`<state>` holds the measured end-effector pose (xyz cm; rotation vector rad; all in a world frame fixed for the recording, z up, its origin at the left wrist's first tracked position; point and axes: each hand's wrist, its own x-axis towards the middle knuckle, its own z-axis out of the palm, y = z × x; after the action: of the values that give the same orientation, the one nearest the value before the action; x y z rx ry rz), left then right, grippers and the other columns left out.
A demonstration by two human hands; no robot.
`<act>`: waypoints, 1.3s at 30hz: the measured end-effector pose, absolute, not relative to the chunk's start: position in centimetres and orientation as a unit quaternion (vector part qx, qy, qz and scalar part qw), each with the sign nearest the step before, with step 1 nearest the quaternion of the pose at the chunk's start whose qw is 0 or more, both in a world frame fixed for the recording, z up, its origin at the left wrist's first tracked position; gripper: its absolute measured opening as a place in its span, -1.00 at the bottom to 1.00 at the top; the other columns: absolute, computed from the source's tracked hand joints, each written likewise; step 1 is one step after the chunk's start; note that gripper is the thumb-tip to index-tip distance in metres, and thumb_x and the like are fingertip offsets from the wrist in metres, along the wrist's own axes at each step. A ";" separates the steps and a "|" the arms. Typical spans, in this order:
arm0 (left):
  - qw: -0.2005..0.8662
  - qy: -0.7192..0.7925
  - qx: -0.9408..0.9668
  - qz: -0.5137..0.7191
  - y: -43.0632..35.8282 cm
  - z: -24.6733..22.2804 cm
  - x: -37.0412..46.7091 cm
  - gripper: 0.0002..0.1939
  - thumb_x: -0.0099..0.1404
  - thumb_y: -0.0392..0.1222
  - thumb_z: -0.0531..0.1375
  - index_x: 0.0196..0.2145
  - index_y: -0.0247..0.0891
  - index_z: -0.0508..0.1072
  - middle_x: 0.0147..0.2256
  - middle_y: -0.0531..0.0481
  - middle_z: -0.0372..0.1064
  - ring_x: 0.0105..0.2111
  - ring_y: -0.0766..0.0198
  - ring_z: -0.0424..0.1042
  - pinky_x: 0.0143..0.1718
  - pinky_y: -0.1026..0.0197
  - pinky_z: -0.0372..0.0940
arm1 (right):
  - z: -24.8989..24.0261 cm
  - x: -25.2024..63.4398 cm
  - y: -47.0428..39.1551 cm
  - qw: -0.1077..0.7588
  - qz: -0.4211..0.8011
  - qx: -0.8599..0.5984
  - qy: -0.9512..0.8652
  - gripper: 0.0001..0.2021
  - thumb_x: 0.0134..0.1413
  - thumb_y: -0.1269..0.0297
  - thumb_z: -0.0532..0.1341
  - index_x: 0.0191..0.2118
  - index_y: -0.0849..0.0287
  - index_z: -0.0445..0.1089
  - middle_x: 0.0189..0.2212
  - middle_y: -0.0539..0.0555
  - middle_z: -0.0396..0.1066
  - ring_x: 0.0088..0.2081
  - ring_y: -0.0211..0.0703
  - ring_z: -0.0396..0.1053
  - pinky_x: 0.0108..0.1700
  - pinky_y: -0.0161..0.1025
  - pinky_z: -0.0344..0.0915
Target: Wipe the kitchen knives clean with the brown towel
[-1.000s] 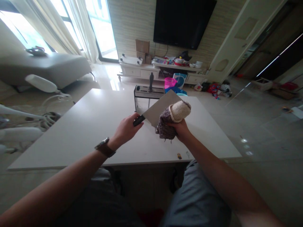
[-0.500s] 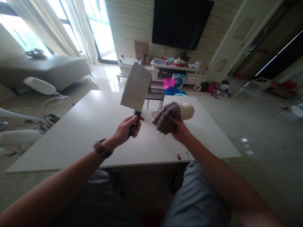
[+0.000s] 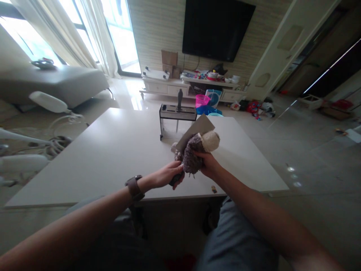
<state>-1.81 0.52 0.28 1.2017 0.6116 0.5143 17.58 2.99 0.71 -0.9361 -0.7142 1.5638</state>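
My left hand [image 3: 170,175] is closed around the black handle of a cleaver [image 3: 199,128], whose broad grey blade points up and to the right. A fuzzy brown-and-cream cloth [image 3: 193,154] is wrapped about the lower blade, with parts of it on both sides. My right hand [image 3: 208,163] grips this cloth, thumb on top, against the blade. Both hands are above the white table [image 3: 113,158]. Beyond them stands a knife rack [image 3: 178,113] with a black-handled knife [image 3: 179,98] upright in it.
A small brownish object [image 3: 214,189] lies near the table's front edge. White chairs [image 3: 47,101] stand at the left. Behind the table are a pink basket [image 3: 202,100], a blue tub [image 3: 208,110] and a low white cabinet [image 3: 160,87] under a television [image 3: 217,30].
The cleaver has swung down and right, and the cloth now wraps its blade. My hands have come together. The knife rack, earlier mostly behind the blade, shows fully.
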 end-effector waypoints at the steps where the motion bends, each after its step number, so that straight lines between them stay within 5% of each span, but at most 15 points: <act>1: 0.752 0.277 0.553 0.228 0.4 0.1 -1.7 -0.41 0.24 0.39 0.27 -0.34 -0.22 0.24 -0.53 0.09 0.34 -0.63 0.36 0.33 -0.64 0.30 0.29 | 0.6 17.5 2.9 0.563 0.657 -0.403 -0.299 -0.56 -0.49 0.38 0.56 -0.29 0.13 0.56 -0.28 0.05 0.65 -0.19 0.04 0.60 0.05 0.04 0.51; 11: 0.686 0.310 0.618 0.225 1.5 0.3 -1.7 -0.52 0.30 0.25 0.24 -0.30 -0.27 0.32 -0.54 0.09 0.32 -0.61 0.38 0.29 -0.56 0.30 0.23 | 0.8 17.7 3.5 0.639 0.578 -0.413 -0.295 -0.53 -0.50 0.45 0.54 -0.27 0.15 0.55 -0.28 0.04 0.65 -0.16 0.06 0.58 0.07 0.05 0.49; 17: 0.549 0.405 0.697 0.222 1.2 1.3 -2.2 -0.75 0.28 0.00 0.24 -0.29 -0.27 0.40 -0.60 0.16 0.22 -0.64 0.37 0.19 -0.62 0.32 0.11 | 0.7 18.2 3.9 0.615 0.616 -0.412 -0.270 -0.58 -0.44 0.44 0.53 -0.28 0.12 0.56 -0.28 0.05 0.66 -0.20 0.06 0.60 0.03 0.07 0.52; 23: 0.392 0.437 0.767 0.259 1.3 1.2 -2.6 -0.86 0.25 -0.15 0.23 -0.36 -0.29 0.48 -0.46 0.04 0.42 -0.46 0.30 0.29 -0.43 0.27 0.16 | 0.7 17.7 3.5 0.603 0.618 -0.411 -0.291 -0.51 -0.46 0.40 0.57 -0.22 0.13 0.57 -0.25 0.05 0.67 -0.14 0.06 0.61 0.12 0.07 0.48; 30: 0.408 0.403 0.768 0.286 0.4 0.1 -1.6 -0.86 0.27 -0.30 0.19 -0.25 -0.28 0.56 -0.23 -0.13 0.61 -0.26 0.12 0.53 -0.26 0.21 0.31 | -0.3 15.7 1.5 0.573 0.656 -0.397 -0.288 -0.53 -0.46 0.35 0.60 -0.25 0.12 0.56 -0.21 0.09 0.66 -0.08 0.08 0.60 0.13 0.04 0.48; 39: 0.407 0.410 0.771 0.269 0.4 0.5 -1.4 -0.85 0.26 -0.27 0.21 -0.25 -0.31 0.57 -0.23 -0.15 0.61 -0.25 0.10 0.53 -0.24 0.19 0.33 | -0.1 16.3 2.5 0.599 0.611 -0.425 -0.296 -0.46 -0.53 0.45 0.57 -0.22 0.16 0.57 -0.23 0.07 0.66 -0.07 0.11 0.59 0.16 0.09 0.42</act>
<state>-1.43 0.43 0.46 1.9433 1.0326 0.6788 16.27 2.46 -0.12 -0.9849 -0.6862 1.4175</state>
